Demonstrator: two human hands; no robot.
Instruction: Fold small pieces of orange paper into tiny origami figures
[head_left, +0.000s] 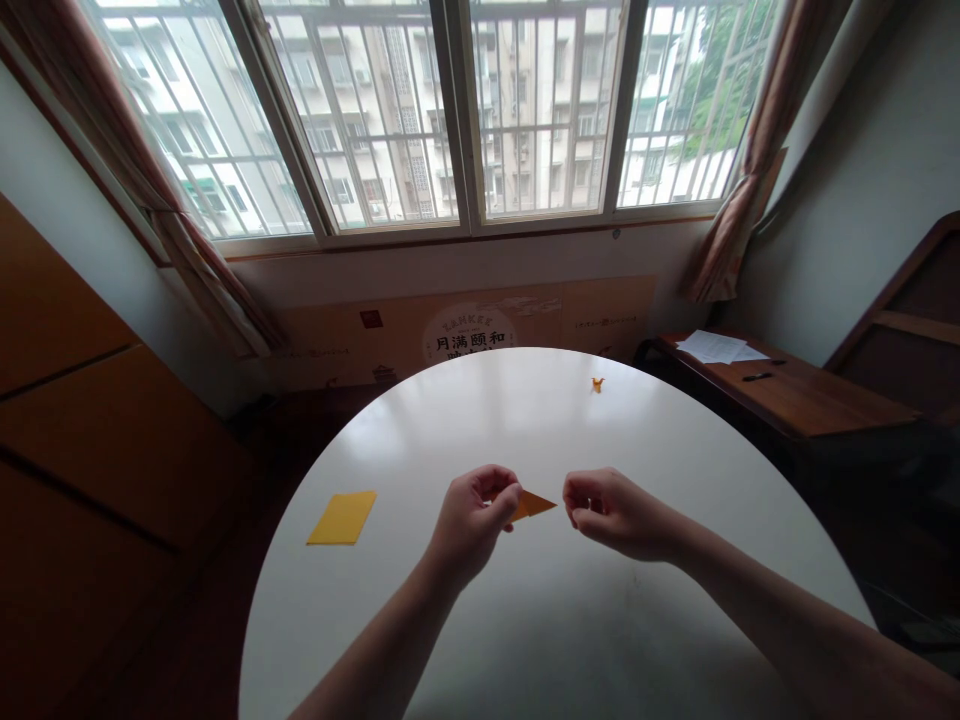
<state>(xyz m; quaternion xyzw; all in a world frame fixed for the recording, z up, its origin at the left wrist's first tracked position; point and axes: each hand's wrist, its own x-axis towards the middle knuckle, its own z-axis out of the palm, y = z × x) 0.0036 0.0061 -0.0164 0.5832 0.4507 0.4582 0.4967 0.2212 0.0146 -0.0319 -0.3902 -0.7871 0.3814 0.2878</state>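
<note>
I see the left hand [475,508] mid-frame, its grip holding folded orange paper [537,503]; just right of the tip, the right hand [609,512] curls narrow over the white tabletop [450,430].

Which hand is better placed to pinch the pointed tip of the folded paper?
Probably the right hand: its fingers are just beyond the tip of the folded paper, while the left hand holds the other end.

Daylight from the window [456,120] leaves the room dim, washing the building [390,100] outside pale. Glare whitens the table's [585,625] far side; soft shadow greys its near part. The cabinet [82,430] sinks into darkness. Wide-angle distortion slants the curtains [142,180].
</note>
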